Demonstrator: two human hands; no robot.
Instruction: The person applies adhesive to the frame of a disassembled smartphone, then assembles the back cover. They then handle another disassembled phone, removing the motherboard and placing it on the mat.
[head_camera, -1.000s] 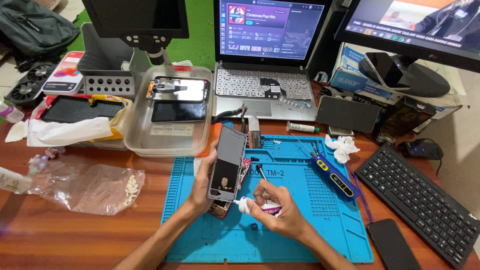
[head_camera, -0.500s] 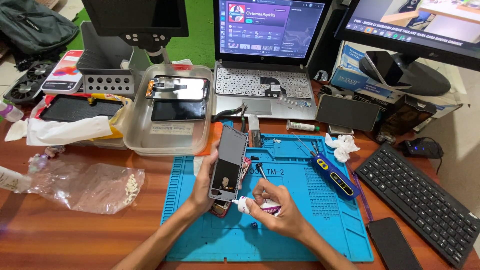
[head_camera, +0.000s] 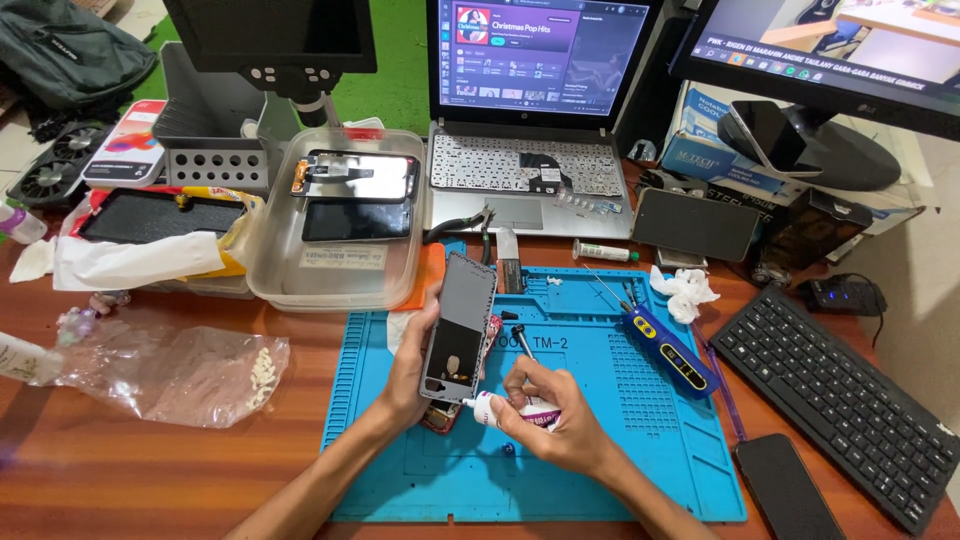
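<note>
My left hand (head_camera: 408, 372) grips a grey phone frame (head_camera: 459, 325) by its left edge and holds it upright over the blue work mat (head_camera: 600, 440). Behind the frame's lower end a second, reddish phone part (head_camera: 440, 418) shows partly. My right hand (head_camera: 560, 415) is closed around a small white glue tube (head_camera: 512, 410). The tube's tip touches the bottom right corner of the frame. A small black screwdriver bit (head_camera: 522, 338) lies on the mat just above my right hand.
A blue precision screwdriver (head_camera: 668, 348) and a crumpled tissue (head_camera: 684, 290) lie on the mat's right. A clear lidded box (head_camera: 335, 260) with phone screens sits left of the mat; a plastic bag (head_camera: 170, 370) lies further left. Laptop (head_camera: 535, 180), black keyboard (head_camera: 850, 400) and dark phone (head_camera: 785, 488) surround it.
</note>
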